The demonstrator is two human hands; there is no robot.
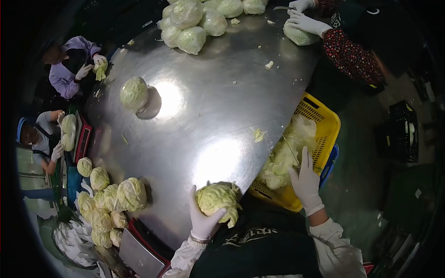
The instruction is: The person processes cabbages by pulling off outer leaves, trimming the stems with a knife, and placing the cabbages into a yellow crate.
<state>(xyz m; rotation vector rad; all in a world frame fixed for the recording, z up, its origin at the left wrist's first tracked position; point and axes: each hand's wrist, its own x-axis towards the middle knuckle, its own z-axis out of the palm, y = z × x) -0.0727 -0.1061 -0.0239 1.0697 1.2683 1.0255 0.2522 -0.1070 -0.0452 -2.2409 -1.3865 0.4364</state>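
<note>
In the head view, the left hand (pixel 201 223) grips a leafy cabbage (pixel 216 200) from its left side, thumb curled around the front, at the near edge of the metal tabletop (pixel 194 125). The right hand (pixel 305 183) is empty — its fingers extended and parted — over the near right side of a yellow crate (pixel 330 121). Loose leaves (pixel 277 167) fill much of that crate, and a blue container (pixel 329 166) shows just beside it. A torn leaf (pixel 259 135) lies on the metal near the crate.

Farther left, a lone wrapped cabbage (pixel 134 94) sits well apart from the others. A heap of cabbages (pixel 131 194) stands at the near left, beside a flat-topped scale (pixel 140 254), while wrapped cabbages (pixel 187 13) are piled at the far edge. At the far right, a co-worker's gloved hand (pixel 306 23) rests on another cabbage (pixel 296 35); two more people (pixel 66 74) handle produce along the left side.
</note>
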